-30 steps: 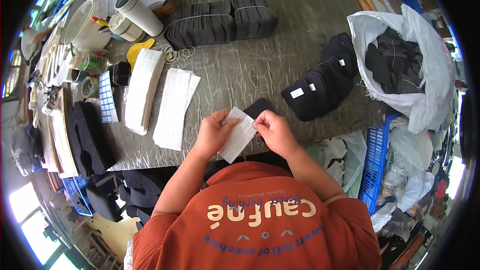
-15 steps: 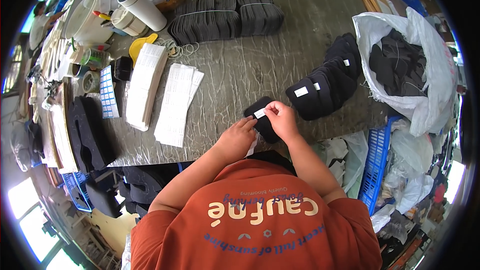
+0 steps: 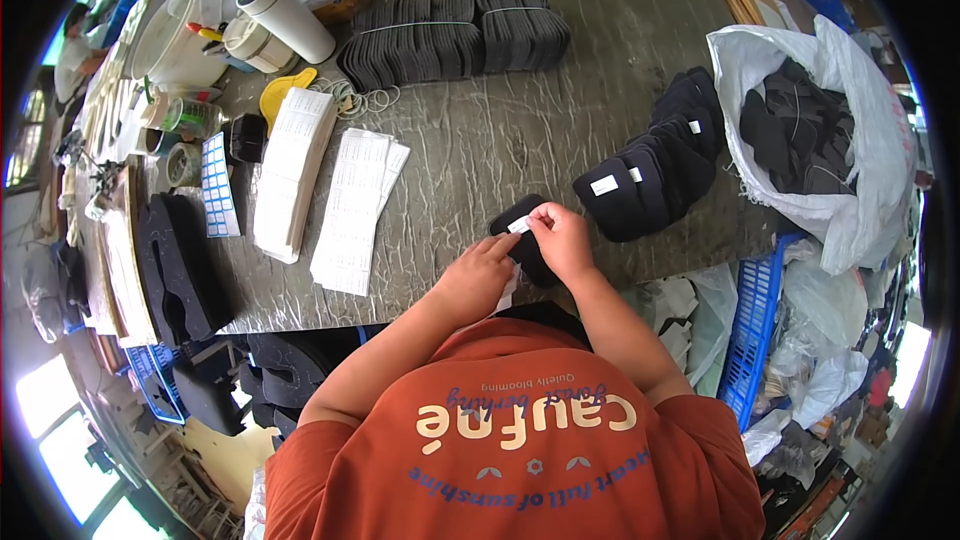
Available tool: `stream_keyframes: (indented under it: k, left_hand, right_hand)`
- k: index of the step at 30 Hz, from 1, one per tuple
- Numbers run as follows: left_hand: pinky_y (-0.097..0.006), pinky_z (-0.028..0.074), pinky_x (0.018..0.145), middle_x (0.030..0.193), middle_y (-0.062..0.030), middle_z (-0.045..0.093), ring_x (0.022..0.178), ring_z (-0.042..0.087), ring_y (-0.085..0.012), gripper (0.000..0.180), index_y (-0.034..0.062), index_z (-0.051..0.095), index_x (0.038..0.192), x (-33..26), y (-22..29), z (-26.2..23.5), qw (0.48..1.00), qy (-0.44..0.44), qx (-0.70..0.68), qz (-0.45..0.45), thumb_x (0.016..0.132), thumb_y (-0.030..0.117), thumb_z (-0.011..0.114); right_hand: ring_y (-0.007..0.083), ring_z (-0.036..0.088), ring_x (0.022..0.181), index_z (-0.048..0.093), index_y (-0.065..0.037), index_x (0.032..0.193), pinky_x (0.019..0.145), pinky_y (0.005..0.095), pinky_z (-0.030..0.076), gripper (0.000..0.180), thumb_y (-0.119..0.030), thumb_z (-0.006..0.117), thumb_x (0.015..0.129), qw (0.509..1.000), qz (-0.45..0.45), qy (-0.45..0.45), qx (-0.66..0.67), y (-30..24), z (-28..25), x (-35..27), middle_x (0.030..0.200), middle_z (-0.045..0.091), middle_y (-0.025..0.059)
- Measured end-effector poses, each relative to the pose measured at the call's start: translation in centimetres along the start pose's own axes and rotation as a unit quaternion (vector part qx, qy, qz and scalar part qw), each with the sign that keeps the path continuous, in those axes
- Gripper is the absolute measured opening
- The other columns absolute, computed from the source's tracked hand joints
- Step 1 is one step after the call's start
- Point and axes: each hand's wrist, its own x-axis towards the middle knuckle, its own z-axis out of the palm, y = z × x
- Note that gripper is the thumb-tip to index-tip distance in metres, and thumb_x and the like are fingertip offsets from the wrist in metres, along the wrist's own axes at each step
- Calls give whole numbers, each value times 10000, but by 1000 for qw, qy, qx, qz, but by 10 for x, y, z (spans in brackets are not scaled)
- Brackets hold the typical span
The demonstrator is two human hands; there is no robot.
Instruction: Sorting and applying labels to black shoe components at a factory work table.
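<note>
A small black pad with rounded ends lies at the table's near edge, between my hands. On its upper part is a white label. My right hand pinches the label's right end between thumb and fingertips. My left hand has its fingertips against the label's left end, fingers close together. A strip of white paper sticks out from under my left hand; its held part is hidden. To the right, a fanned row of black pads lies overlapping, some bearing white labels.
White label sheets and a thick label stack lie to the left. Bundled black pads stand at the back. A white sack of dark pieces is at the right. A tumbler and tubs crowd the back left.
My hands stay almost in place at the label. My left fingertips have shifted slightly over the label, covering a little more of it.
</note>
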Motion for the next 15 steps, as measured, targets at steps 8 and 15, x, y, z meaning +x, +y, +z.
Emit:
stream_keyframes:
  k: [8,15]
  left_hand:
    - [-367,388,966,1354,-155,470,1108,505,-257,189,1,644,881,6,3,-2,997,-12,80,15,778,141,571]
    - [-367,422,905,1375,-133,462,1056,514,-243,164,20,650,857,24,7,-11,994,-79,77,-22,816,160,575]
  right_hand:
    - [256,631,612,575,4,884,604,347,500,220,-75,726,745,996,28,56,-56,-12,0,1,696,653,126]
    - [305,605,670,549,-18,862,610,408,472,242,-61,735,713,974,-98,107,-174,-7,-7,8,696,609,121]
